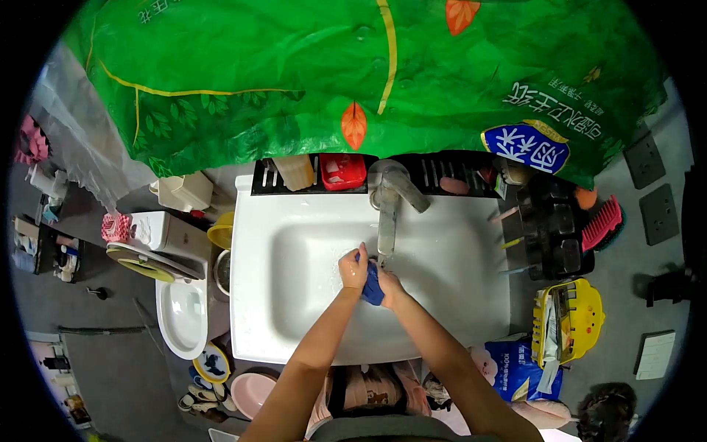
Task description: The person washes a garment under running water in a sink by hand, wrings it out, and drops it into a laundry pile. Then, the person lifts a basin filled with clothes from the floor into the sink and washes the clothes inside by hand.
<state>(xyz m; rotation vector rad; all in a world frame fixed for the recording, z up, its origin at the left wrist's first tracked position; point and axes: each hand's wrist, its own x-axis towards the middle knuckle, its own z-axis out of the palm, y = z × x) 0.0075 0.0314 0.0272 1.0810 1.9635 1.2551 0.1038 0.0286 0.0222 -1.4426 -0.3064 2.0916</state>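
Note:
Over the white sink [302, 214], my left hand [353, 269] and my right hand [389, 286] are close together under the metal faucet [387, 221]. A dark blue cloth [373, 287] is bunched between them. My left fingers are closed round its left side, and my right hand grips it from the right. Part of the cloth is hidden by the hands. Water drops show on my left hand and on the basin beside it.
A green plastic package [250, 66] hangs above the sink. Behind the basin stand a red soap box [343, 171] and a pale bottle [294, 172]. To the right are a black rack [552, 228], a pink brush [602, 223] and a yellow basket [587, 317]. A toilet [183, 313] stands left.

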